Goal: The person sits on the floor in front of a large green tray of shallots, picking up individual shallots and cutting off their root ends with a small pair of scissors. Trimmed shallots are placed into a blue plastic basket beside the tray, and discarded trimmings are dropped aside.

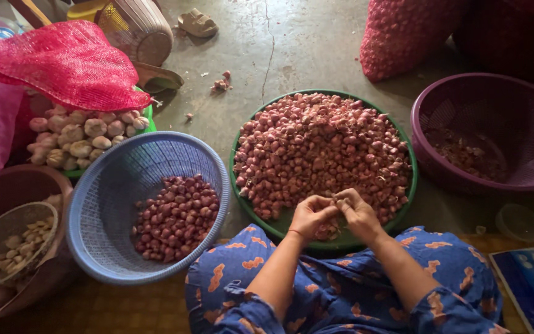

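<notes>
Hands perhaps pinching one shallot

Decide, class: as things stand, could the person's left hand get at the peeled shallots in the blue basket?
Probably yes. The left hand is over the green tray's near edge, right beside the blue basket, which is open-topped. Nothing lies between the hand and the peeled shallots, though it is busy with a shallot.

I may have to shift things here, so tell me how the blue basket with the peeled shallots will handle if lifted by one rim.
The blue basket looks like thin slotted plastic, so its rim would probably flex. The peeled shallots lie heaped toward one side, so it would likely tilt that way. They are round and smooth, so they would probably roll.
</notes>
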`<state>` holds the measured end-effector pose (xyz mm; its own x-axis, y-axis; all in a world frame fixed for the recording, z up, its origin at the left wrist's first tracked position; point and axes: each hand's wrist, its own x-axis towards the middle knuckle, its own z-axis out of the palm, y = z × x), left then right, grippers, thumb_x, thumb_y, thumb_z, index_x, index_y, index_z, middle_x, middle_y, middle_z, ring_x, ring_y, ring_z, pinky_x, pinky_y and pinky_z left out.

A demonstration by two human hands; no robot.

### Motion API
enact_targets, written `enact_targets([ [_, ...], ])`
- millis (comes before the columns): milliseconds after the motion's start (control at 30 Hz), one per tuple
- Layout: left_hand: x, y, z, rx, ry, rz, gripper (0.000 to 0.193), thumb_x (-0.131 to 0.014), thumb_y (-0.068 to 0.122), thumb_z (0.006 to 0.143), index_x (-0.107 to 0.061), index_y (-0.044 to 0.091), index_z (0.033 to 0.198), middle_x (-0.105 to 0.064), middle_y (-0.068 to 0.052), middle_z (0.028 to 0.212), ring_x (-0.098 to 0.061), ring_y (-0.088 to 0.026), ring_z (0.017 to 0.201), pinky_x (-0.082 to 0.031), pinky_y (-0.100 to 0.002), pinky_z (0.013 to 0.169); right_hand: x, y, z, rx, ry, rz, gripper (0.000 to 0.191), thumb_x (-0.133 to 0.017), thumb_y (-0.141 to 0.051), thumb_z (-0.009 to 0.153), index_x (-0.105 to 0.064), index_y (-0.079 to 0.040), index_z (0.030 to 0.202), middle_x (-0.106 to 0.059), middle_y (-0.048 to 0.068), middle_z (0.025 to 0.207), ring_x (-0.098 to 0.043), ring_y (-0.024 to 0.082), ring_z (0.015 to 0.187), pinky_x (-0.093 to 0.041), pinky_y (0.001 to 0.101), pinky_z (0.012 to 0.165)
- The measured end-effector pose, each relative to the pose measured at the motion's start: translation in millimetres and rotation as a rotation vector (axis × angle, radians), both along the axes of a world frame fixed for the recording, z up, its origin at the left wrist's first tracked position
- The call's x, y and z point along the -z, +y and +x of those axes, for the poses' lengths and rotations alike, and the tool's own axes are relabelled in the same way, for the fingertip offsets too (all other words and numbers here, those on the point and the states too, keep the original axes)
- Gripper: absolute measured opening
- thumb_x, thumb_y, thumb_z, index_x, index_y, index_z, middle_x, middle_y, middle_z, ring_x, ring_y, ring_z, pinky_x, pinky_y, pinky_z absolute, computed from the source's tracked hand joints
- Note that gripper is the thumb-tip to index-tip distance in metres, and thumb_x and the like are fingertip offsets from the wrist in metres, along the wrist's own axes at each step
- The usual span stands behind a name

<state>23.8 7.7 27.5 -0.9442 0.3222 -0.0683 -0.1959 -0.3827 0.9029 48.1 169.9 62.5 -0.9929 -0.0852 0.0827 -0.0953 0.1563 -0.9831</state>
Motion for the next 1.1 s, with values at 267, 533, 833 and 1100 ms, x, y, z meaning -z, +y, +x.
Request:
enact_targets([
  [267,-4,-6,-7,-0.183,-0.176,0.334,0.022,-0.073,0.008,0.094,-0.061,-0.001,0.109,-0.074,-0.015,0.101,-0.074,-0.022,0.09,-0.064,-0.035,0.079,-1,1,1,-0.137,0.019,0.033,0.036,-0.057,-0.01,0.099,-0.053,-0.007,0.134,-0.068,0.0,0.094,-0.061,0.005,0.084,-0.052,0.0221,0.071],
  [533,0,-9,-4,-0.14,-0.152,0.371,0.029,-0.073,0.007,0.093,-0.064,0.001,0.12,-0.074,-0.011,0.106,-0.073,-0.02,0.095,-0.062,-0.034,0.085,4,-3,2,-0.079,0.023,0.07,0.027,-0.052,-0.014,0.103,-0.064,-0.011,0.127,-0.073,-0.001,0.112,-0.065,0.006,0.102,-0.054,0.0236,0.084],
  [833,4,-6,-5,-0.115,-0.092,0.366,0.025,-0.073,0.004,0.093,-0.066,-0.004,0.116,-0.074,-0.015,0.11,-0.074,-0.023,0.098,-0.063,-0.037,0.089,1,-3,-1,0.066,-0.111,0.098,0.028,-0.051,-0.018,0.104,-0.067,-0.013,0.126,-0.075,-0.001,0.105,-0.066,0.006,0.092,-0.054,0.025,0.078],
  [1100,8,-2,-5,-0.136,-0.22,0.329,0.023,-0.076,0.008,0.089,-0.064,0.004,0.108,-0.073,-0.011,0.097,-0.074,-0.022,0.084,-0.064,-0.037,0.074,8,-4,-5,-0.067,-0.109,-0.231,0.027,-0.05,-0.011,0.105,-0.064,-0.009,0.128,-0.069,0.0,0.104,-0.061,0.006,0.088,-0.052,0.0224,0.072],
])
